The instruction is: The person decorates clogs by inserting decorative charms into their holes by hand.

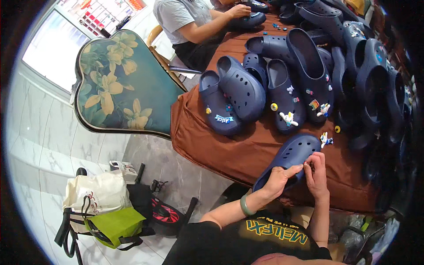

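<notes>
Left hand (pixel 274 182) is closed on the side of a plain navy clog (pixel 292 151) at the near edge of the brown-covered surface (pixel 212 159); the right hand (pixel 316 173) pinches its fingertips together at what looks like a tiny red piece (pixel 305 163). Fitting a charm seems the step in hand; the next move likely calls for aligning it with a hole and pressing. Beyond lie a loose white-and-blue charm (pixel 326 140) and decorated clogs (pixel 287 102).
</notes>
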The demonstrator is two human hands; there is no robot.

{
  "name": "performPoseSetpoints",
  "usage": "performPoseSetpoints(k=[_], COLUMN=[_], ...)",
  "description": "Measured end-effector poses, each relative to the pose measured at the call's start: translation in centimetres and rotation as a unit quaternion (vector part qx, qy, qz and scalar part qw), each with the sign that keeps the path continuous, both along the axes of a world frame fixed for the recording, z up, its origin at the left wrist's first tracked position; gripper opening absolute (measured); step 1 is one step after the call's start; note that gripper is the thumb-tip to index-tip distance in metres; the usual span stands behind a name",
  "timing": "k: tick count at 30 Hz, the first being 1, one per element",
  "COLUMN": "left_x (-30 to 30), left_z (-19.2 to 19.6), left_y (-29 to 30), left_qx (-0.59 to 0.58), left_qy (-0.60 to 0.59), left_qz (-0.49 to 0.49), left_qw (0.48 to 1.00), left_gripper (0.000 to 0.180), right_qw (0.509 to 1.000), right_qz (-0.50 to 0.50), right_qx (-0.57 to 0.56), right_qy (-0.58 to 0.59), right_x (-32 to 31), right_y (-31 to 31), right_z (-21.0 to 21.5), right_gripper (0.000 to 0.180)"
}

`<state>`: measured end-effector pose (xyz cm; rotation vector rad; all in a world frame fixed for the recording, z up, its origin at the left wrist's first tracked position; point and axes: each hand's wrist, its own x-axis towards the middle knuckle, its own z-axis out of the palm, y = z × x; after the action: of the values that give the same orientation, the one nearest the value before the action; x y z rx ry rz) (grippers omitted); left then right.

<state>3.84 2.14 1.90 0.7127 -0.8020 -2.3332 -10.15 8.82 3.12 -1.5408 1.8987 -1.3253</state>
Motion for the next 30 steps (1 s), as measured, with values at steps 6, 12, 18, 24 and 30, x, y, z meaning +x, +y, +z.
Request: performPoseSetpoints(k=[6,12,18,24,30], left_x=[-0.2,-0.1,-0.2,-0.2,0.2], left_z=[0.3,-0.1,0.6,0.4,-0.6], left_y=[0.0,0.5,0.2,-0.7,-0.6], left_qx=[0.0,0.005,-0.005,0.046,0.051], left_qy=[-0.006,-0.01,-0.009,0.018,0.051], left_qz=[0.004,0.001,0.007,-0.04,-0.028], left_qw=[1.0,1.0,1.0,0.998,0.997], left_gripper=[0.026,0.027,0.028,0.024,0.03], right_qw=[0.999,0.999,0.998,0.974,0.938], right_qz=[0.008,-0.018,-0.041,-0.136,-0.098], right_qx=[-0.024,-0.034,-0.032,0.115,0.21], right_qy=[0.029,0.021,0.025,0.143,0.257], right_x=[-0.5,-0.4,-0.4,1.4,1.5], right_y=[-0.6,-0.5,-0.8,-0.6,-0.5], right_z=[-0.3,-0.8,-1.0,2.1,1.7], right_gripper=[0.015,0.016,0.016,0.022,0.025])
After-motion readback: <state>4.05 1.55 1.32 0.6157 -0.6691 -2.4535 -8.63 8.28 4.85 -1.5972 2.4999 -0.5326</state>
